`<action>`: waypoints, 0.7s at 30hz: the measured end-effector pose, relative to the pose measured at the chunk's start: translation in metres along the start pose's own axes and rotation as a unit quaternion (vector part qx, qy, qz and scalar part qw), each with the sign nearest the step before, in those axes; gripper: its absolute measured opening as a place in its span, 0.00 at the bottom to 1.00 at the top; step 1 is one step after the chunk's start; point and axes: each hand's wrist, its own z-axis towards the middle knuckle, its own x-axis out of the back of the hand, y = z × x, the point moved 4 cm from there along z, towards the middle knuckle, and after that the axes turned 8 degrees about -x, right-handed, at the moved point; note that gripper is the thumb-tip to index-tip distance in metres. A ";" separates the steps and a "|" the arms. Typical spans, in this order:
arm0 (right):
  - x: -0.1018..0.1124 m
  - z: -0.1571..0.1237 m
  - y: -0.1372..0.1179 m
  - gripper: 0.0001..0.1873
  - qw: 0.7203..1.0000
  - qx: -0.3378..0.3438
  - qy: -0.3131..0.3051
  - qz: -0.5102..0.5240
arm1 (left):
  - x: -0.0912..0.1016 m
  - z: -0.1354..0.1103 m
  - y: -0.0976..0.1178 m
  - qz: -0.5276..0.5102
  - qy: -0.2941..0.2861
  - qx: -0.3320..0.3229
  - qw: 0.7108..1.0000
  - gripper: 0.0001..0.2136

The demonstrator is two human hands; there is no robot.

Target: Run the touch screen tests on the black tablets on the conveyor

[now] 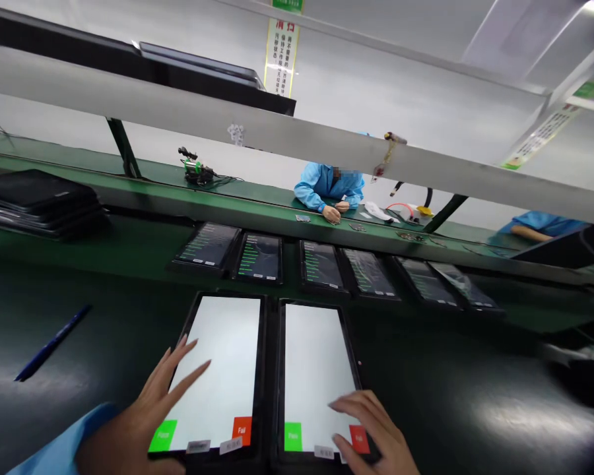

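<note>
Screen check seems in hand: left hand (143, 409), open, hovers over the left tablet (218, 373); right hand (371, 429), fingers spread, touches the right tablet (317, 376) near its red button (359, 439). Next move needs an exact tap.

One view only, taken from a head-worn camera. It looked forward and steeply down across a dark green bench (475, 409), close above two lit tablets (222, 369) at the near edge. The left hand (143, 422) and right hand (371, 432) entered from the bottom of frame. Wide-angle distortion bowed the overhead rail (297, 142). The far side of the line, with a seated co-worker (329, 188), lay well apart.
</note>
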 end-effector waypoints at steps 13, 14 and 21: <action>-0.027 0.136 0.028 0.23 0.960 0.029 -0.101 -0.259 | 0.003 -0.005 0.005 0.076 0.003 -0.011 0.997 0.50; -0.029 0.144 0.030 0.23 0.959 0.027 -0.103 -0.261 | 0.004 -0.006 0.003 0.085 0.011 0.007 0.996 0.51; -0.027 0.118 0.006 0.30 0.950 0.085 -0.149 -0.263 | 0.017 -0.035 -0.009 0.156 0.041 0.056 0.985 0.43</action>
